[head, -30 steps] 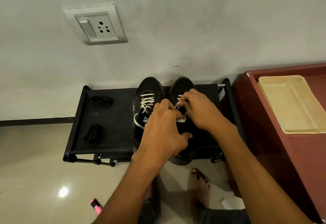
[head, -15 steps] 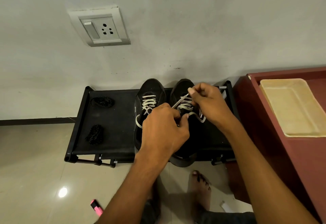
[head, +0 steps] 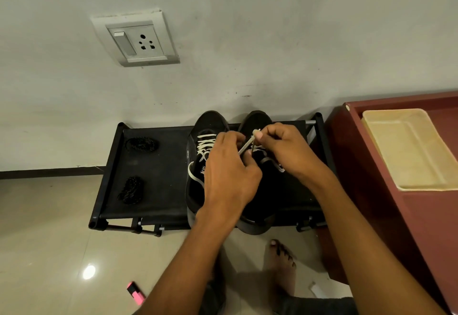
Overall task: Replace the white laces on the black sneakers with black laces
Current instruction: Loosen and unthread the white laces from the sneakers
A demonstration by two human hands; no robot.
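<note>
1. A second before, both hands had been bunched low over the right sneaker [head: 257, 126], fingers buried in the knot. By this moment the right hand [head: 290, 151] had lifted up and away toward the toe, and a length of white lace [head: 245, 146] ran taut between the two grips. I judged that the bow had come undone and the free end was being drawn out.

2. The right hand's grip was a pinch: thumb and forefinger clamped on the lace tip, just above and beyond the left hand's knuckles. The rest of that lace trailed loose under the right wrist.

3. The left hand [head: 230, 173] was curled over the shoe's throat, its fingertips seeming to grasp the lower end of the taut lace; the exact contact was hidden behind its own knuckles.

4. The left sneaker [head: 210, 126] sat touching its partner, just left of the left-hand grip, its white lacing untouched and one loop hanging over the side.

5. Two bundles of black laces [head: 141, 144] [head: 131, 189] lay well apart from both grips, far to the left on the black shoe rack [head: 161, 166] that carried everything.

6. For the task, this looked like the very start: one lace was loosened, none was removed, and no black lace was threaded. The next move likely called for pulling the white lace out eyelet by eyelet.
</note>
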